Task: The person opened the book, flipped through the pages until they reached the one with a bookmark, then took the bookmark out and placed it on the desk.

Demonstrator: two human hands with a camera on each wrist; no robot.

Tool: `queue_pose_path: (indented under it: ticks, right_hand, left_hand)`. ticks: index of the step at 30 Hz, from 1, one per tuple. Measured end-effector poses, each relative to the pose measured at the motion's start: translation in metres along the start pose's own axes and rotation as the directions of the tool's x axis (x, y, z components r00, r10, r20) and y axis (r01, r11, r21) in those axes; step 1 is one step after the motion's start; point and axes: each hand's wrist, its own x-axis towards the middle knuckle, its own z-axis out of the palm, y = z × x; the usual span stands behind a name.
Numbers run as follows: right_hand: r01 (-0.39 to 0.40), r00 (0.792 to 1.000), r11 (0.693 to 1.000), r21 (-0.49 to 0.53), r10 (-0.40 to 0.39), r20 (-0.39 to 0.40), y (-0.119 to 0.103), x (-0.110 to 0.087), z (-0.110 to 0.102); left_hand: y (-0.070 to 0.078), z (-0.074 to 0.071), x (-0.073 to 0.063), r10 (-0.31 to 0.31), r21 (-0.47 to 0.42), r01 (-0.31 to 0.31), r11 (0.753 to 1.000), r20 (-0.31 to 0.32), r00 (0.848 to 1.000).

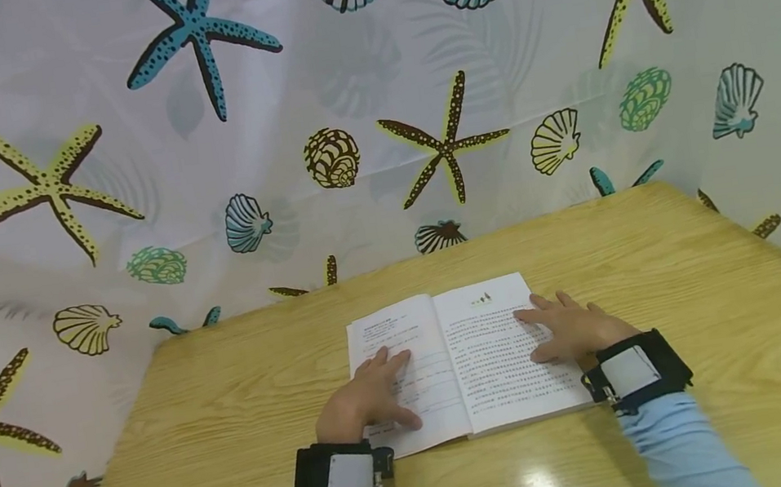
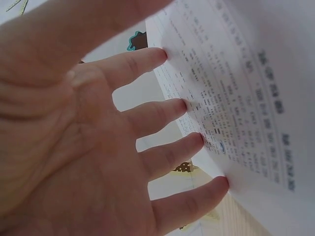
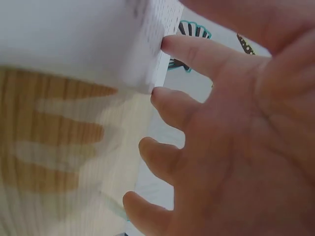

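Observation:
An open book lies on the wooden table with printed text on both pages. My left hand rests on the left page, its fingers spread. In the left wrist view the fingertips of that hand touch the printed paper. Over the right page's outer edge lies my right hand, fingers apart. The right wrist view shows its index and middle fingertips at the margin of the page, while the other two fingers reach past the edge over the wood. Neither hand grasps anything.
The wooden table extends around the book on all sides. A white cloth printed with starfish and shells hangs behind the table and along its right side. Each wrist carries a black strap over a blue sleeve.

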Motion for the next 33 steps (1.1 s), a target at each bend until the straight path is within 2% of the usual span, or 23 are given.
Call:
queue_pose_path:
  ticks: [9, 13, 16, 23, 33]
  right_hand:
    - [0.012, 1.000, 1.000, 0.024, -0.012, -0.004, 0.0041, 0.0009, -0.0010]
    - [0.018, 1.000, 0.996, 0.086, -0.017, -0.016, 0.0044, 0.0001, -0.0007]
    - [-0.011, 1.000, 0.993, 0.120, 0.014, -0.021, 0.0053, 0.0003, -0.0007]
    - [-0.097, 0.995, 0.989, 0.111, 0.098, 0.002, 0.0068, 0.0033, -0.0025]
    - [-0.060, 0.998, 0.996, 0.070, 0.062, -0.025, 0.0022, 0.0001, -0.0055]
  left_hand:
    - [0.0005, 0.0006, -0.0008, 0.001, -0.001, -0.001, 1.000, -0.010, 1.000]
    - [0.0002, 0.0017, -0.0010, 0.006, -0.007, -0.006, 1.000, -0.019, 1.000]
    - [0.0006, 0.0019, -0.0011, 0.006, -0.015, -0.006, 1.000, -0.018, 1.000]
    - [-0.0002, 0.0014, -0.0006, 0.004, -0.029, -0.004, 1.000, -0.017, 1.000]
    - [-0.0012, 0.0018, -0.0009, 0.003, -0.039, -0.004, 0.999, -0.024, 1.000]
